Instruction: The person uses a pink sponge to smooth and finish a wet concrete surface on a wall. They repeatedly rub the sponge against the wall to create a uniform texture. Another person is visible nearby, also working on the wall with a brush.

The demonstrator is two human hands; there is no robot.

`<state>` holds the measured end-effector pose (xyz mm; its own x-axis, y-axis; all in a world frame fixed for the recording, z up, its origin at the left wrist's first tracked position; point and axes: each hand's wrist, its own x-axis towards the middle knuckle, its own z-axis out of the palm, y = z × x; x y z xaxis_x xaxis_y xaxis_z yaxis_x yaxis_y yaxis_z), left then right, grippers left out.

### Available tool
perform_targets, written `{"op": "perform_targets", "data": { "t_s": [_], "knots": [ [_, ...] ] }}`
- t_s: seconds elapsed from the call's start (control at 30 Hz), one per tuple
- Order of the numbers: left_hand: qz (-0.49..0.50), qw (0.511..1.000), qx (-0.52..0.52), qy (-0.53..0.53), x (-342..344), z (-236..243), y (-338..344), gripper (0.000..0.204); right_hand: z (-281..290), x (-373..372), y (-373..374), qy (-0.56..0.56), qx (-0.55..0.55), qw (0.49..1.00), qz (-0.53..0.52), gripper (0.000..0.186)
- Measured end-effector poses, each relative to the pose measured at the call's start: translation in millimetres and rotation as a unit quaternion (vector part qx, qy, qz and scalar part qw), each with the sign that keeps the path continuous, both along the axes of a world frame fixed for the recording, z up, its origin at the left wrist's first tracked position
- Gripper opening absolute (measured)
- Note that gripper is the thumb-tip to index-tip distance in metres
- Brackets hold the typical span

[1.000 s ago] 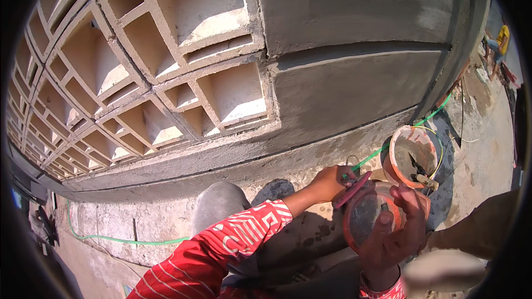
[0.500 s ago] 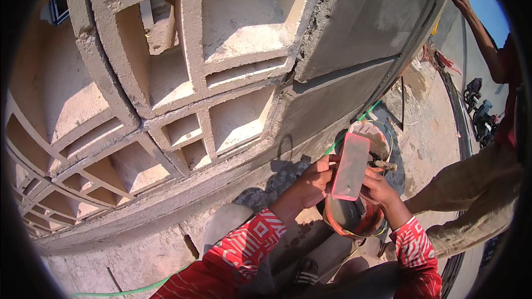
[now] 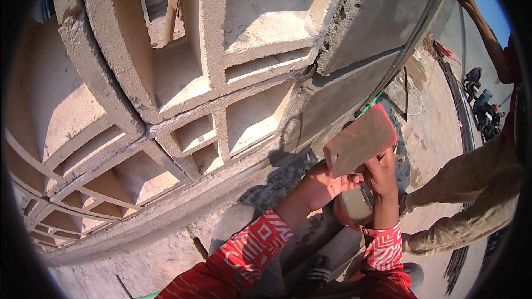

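Note:
My right hand (image 3: 379,174) grips a flat, rectangular red-edged tool (image 3: 360,138) with a grey smeared face, tilted up above the buckets. My left hand (image 3: 324,188) is palm up with loosely bent fingers just under the tool's lower end, close to my right fingers; whether it touches the tool is unclear. Below my hands sits an orange bucket (image 3: 352,210) with grey, murky contents. A second bucket stands mostly hidden behind the tool, with a wooden handle (image 3: 399,159) poking out beside my right hand.
A pierced concrete block wall (image 3: 210,50) meets smooth grey render (image 3: 382,11). A co-worker's raised arm (image 3: 487,39) and trousered legs (image 3: 471,188) are at the right. Behind are motorbikes (image 3: 485,111) and long dark bars (image 3: 457,105). A green hose (image 3: 377,99) lies along the wall base.
My right hand has raised and turned the flat tool to a slant. My left hand has come off its side to sit open beneath it. The view has swung toward the block wall.

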<state>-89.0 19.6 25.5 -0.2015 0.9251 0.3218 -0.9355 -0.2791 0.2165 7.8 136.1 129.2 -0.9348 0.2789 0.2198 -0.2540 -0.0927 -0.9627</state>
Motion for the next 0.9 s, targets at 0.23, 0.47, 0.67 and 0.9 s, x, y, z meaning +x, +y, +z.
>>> {"op": "perform_targets", "data": {
  "t_s": [0.23,0.47,0.67,0.9],
  "knots": [
    [0.085,0.404,-0.197,0.889,50.4,38.5,-67.3,0.027,-60.8,-36.6,12.8,0.114,0.392,0.766,-0.496,0.045],
    [0.161,0.569,-0.132,0.796,69.1,71.7,-79.5,0.024,-136.4,-105.5,-41.3,0.085,0.383,0.751,-0.531,0.039],
    [0.174,0.425,-0.176,0.870,84.1,65.4,-70.7,0.022,-178.9,-132.1,-130.4,0.198,0.353,0.783,-0.473,0.037],
    [0.586,-0.014,-0.267,0.765,14.6,215.3,-223.8,0.021,-117.9,-142.7,-63.7,0.132,0.232,0.790,-0.552,0.042]
  ]
}}
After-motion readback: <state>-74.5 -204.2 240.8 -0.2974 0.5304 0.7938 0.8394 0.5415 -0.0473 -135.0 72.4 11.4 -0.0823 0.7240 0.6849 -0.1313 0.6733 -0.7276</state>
